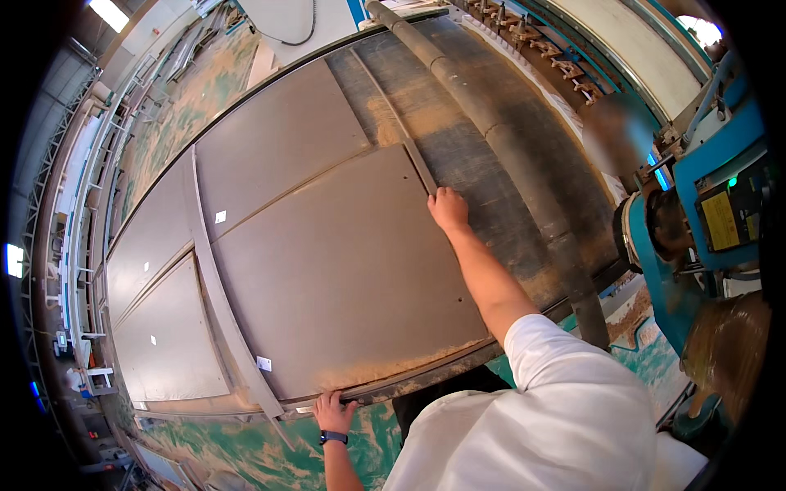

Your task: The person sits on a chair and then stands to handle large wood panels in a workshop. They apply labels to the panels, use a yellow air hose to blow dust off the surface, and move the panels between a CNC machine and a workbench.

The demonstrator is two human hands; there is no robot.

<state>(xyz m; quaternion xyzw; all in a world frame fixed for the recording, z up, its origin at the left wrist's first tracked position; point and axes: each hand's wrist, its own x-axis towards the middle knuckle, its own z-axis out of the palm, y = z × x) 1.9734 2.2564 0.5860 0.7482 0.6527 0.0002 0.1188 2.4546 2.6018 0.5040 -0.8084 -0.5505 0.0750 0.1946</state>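
Note:
My right hand [449, 209] is closed around the near end of a long narrow strip of board [393, 110], which lies across the dark machine bed [524, 196]. Just left of that hand is the edge of a large grey-brown panel [344, 270] with small drilled holes and a white label [264, 363]. At the bed's front edge rests my left hand [334, 412], fingers apart, beside the panel's near corner; a dark wristband [333, 437] is on that wrist. Another long strip [214, 278] crosses the bed between cut panels, its end jutting past the front edge.
More cut panels [278, 106] lie behind and a labelled one [164, 340] to the left. A thick roller or pipe [491, 123] spans the bed. Blue machinery [725, 188] stands close on my right, near a blurred person [614, 135]. Sawdust covers the green floor [205, 446].

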